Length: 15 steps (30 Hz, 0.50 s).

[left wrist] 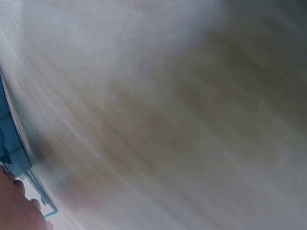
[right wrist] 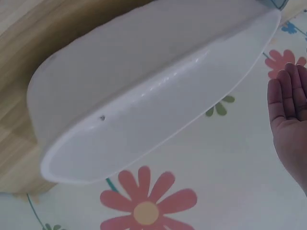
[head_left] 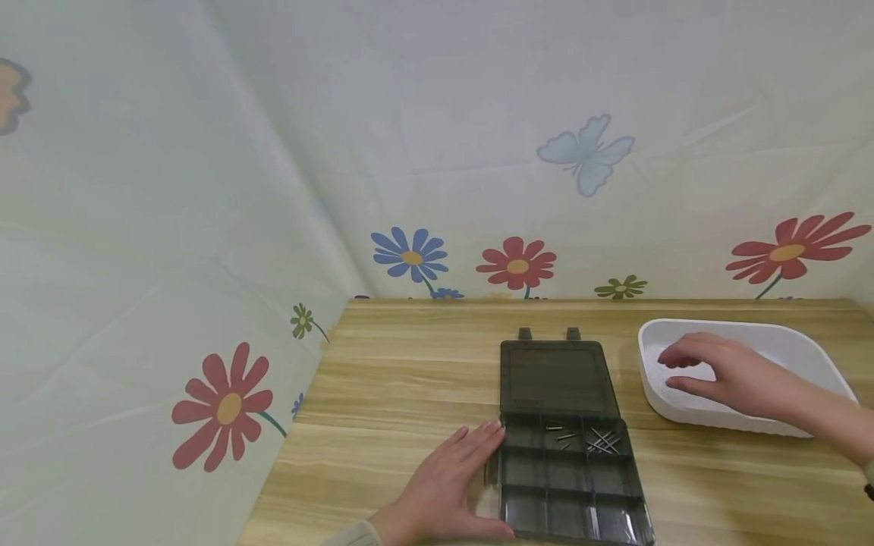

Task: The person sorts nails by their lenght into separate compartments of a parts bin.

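A dark see-through compartment box (head_left: 546,474) lies on the table with its lid (head_left: 558,377) folded back away from the person. Small brass-coloured screws (head_left: 563,436) lie in its back middle compartment, and several crossed nails (head_left: 603,441) in the back right one. My left hand (head_left: 444,485) rests along the box's left side, fingertips at the back corner and thumb near the front. My right hand (head_left: 734,373) hovers over the white tray (head_left: 744,428), thumb apart from loosely bent fingers, nothing visible in its grasp. The right wrist view shows this hand (right wrist: 290,115) beside the tray's rim.
Wood-grain table (head_left: 382,379) spreads left of the box. Behind it hangs a pale cloth (head_left: 464,152) printed with flowers and a butterfly, which also covers the left side. A small dark speck (right wrist: 102,118) shows on the tray in the right wrist view.
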### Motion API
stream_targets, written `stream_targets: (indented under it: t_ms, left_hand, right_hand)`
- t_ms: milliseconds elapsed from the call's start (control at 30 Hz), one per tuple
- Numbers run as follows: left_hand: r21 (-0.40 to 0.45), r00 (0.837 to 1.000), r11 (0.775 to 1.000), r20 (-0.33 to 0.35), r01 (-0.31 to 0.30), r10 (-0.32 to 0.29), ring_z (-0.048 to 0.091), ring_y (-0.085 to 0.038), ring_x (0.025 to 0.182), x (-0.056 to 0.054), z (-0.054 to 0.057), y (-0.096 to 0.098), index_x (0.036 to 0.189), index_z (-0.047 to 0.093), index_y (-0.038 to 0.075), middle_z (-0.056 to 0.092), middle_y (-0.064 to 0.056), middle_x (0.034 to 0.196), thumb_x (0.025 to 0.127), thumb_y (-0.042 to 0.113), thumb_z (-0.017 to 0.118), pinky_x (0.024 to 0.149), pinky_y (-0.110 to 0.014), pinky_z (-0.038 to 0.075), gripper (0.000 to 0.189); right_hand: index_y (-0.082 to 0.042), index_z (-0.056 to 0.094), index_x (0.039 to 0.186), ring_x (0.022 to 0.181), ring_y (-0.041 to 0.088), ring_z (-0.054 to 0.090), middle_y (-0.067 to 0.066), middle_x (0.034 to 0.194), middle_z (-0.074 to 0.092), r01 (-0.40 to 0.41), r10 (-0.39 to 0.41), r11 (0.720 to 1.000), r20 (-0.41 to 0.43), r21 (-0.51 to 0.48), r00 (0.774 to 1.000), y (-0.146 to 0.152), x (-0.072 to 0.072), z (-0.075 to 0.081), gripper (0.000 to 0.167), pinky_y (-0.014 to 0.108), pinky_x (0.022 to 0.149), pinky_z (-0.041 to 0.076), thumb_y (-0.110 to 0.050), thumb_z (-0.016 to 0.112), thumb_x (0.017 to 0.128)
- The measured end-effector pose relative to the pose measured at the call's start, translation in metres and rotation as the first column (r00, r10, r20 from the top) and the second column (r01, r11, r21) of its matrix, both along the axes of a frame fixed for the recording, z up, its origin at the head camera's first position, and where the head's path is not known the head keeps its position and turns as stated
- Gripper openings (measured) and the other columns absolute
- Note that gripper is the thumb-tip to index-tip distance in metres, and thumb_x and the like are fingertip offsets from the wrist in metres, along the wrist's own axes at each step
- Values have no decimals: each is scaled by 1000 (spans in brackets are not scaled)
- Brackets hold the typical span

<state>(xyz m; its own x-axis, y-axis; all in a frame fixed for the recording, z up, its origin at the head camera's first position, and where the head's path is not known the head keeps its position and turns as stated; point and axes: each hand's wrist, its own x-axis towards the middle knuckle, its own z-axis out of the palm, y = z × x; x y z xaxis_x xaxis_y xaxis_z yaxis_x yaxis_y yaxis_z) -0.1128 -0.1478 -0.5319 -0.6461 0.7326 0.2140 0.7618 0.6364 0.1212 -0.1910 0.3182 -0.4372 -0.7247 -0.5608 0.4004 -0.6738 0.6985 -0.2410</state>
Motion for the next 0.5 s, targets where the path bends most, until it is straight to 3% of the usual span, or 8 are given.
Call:
stream_targets:
  t_ms: [100,267,500]
  left_hand:
    - [-4,1000,1000,5,0,0,29,-16,161,0,0,0,171,25,10,27,-5,177,81,86,67,130,-42,30,125]
    - [-8,1000,1000,-1,0,-1,29,-16,161,0,1,0,171,25,10,27,-5,177,81,87,67,130,-42,30,125]
    - [4,1000,1000,27,1,-1,27,-16,162,0,2,0,171,24,11,25,-5,177,81,87,68,131,-42,29,126]
  right_hand:
    - [-17,78,108,89,5,70,-12,103,74,32,-32,999,-8,16,999,11,-1,4,43,13,76,57,-15,100,70]
    - [-15,79,108,88,6,70,-9,103,75,93,-92,994,-11,56,996,28,-5,11,43,19,73,60,-16,100,70]
    - [-16,79,106,87,5,69,-10,101,76,147,-145,987,-36,68,989,48,-10,15,45,5,74,49,-16,101,66]
